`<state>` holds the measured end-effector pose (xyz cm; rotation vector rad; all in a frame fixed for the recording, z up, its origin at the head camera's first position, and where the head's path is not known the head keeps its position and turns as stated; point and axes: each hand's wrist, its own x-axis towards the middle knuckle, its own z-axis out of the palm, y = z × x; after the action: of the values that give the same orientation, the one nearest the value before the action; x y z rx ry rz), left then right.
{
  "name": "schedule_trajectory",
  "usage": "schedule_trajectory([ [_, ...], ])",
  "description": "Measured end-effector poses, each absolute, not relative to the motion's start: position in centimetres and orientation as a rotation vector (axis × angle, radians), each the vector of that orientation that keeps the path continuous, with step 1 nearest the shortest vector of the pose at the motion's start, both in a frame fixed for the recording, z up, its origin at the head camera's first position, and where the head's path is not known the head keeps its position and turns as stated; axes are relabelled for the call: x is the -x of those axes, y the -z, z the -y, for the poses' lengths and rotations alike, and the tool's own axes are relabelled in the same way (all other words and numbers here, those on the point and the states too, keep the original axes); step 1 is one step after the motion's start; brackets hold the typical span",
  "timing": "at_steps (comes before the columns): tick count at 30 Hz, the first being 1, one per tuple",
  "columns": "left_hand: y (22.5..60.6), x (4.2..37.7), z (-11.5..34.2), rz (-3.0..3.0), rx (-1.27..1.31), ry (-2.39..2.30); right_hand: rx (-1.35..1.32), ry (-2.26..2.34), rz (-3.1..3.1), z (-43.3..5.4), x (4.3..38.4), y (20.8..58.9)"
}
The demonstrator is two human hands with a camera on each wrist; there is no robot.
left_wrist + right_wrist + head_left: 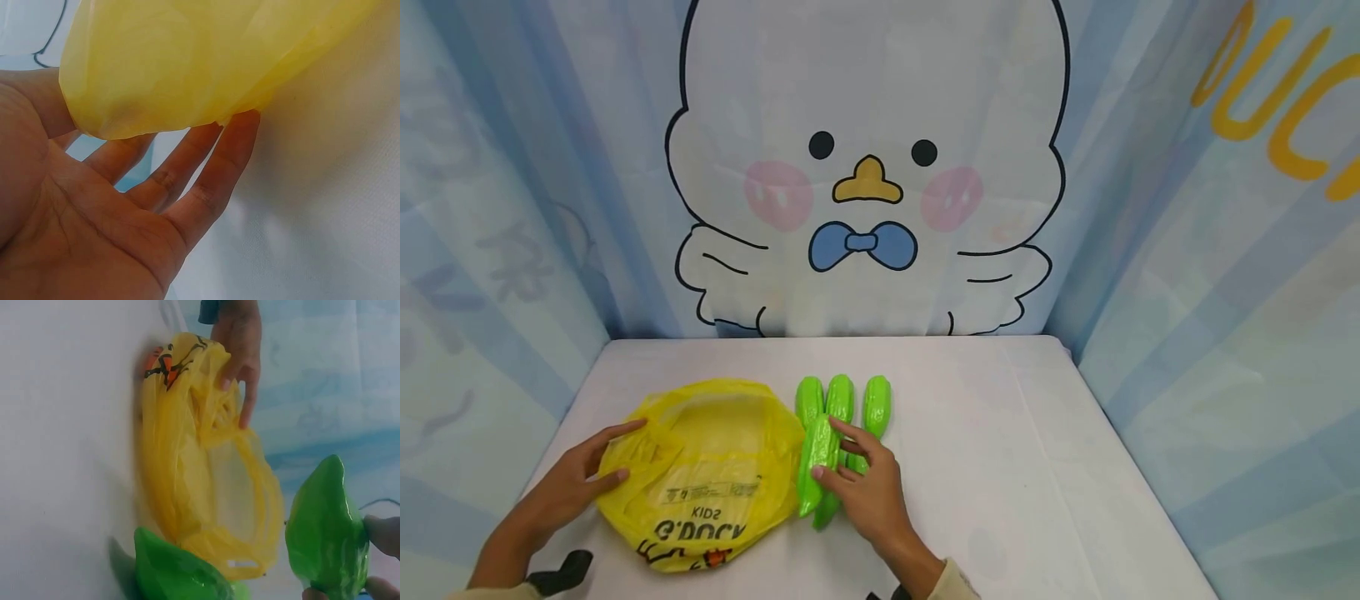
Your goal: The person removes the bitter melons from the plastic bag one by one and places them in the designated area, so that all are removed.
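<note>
A yellow plastic bag (722,458) with printed lettering lies on the left half of the table. My left hand (576,475) holds its left edge, thumb and fingers at the rim; in the left wrist view the thin plastic (175,69) covers the fingertips. With thumb and fingers, my right hand (872,492) grips a glossy green toy cucumber (817,458) beside the bag's right side. Its pointed end shows raised in the right wrist view, where the bag's mouth (259,481) gapes. Several more green cucumbers (877,404) lie behind and under the right hand, partly hidden.
A white cloth covers the table (1000,467). Behind it hangs a curtain (865,100) with a cartoon duck, and blue-striped curtains (1247,317) close off both sides. Dark straps (561,573) sit at the wrists.
</note>
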<state>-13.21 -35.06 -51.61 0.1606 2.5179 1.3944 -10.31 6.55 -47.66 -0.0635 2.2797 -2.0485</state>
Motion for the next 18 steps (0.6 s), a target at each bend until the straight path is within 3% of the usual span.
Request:
schedule_trajectory([
  [18, 51.8, 13.2, 35.2, -2.508, -0.147, -1.381, -0.004, 1.975, -2.449, -13.4, 10.7, 49.3],
])
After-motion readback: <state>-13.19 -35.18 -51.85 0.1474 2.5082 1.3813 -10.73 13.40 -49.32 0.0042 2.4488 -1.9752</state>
